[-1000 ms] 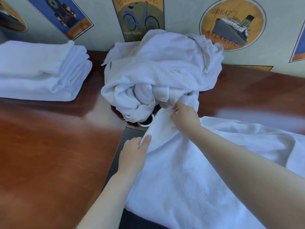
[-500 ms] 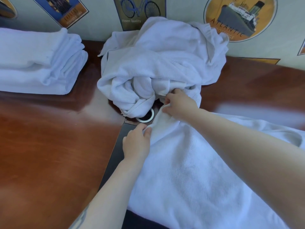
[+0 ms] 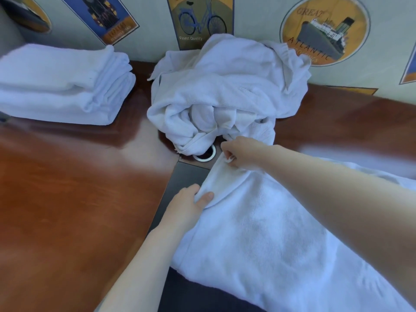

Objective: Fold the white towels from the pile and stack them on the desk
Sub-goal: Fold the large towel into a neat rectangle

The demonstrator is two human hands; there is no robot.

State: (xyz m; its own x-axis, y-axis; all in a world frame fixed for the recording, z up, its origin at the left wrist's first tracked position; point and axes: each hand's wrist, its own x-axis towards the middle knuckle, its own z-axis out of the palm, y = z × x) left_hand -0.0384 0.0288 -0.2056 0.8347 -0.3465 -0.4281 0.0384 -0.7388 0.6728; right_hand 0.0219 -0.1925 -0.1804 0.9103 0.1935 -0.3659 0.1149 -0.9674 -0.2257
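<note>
Soft, even daylight fills the scene, bright enough to wash the white towel pile (image 3: 227, 95) into pale blue with little texture. The glossy wooden desk (image 3: 67, 199) carries broad, milky glare patches left of the pile and another streak to its right. Shadows are faint, darkest just under the pile. Wide-angle distortion bends the desk edge and the wall posters (image 3: 199, 21) behind the pile. Fine detail is slightly soft throughout.

Right hand (image 3: 242, 153) has drawn the towel (image 3: 258, 233) corner back from the pile (image 3: 225, 91) (left hand (image 3: 188, 204) repinching its edge).
</note>
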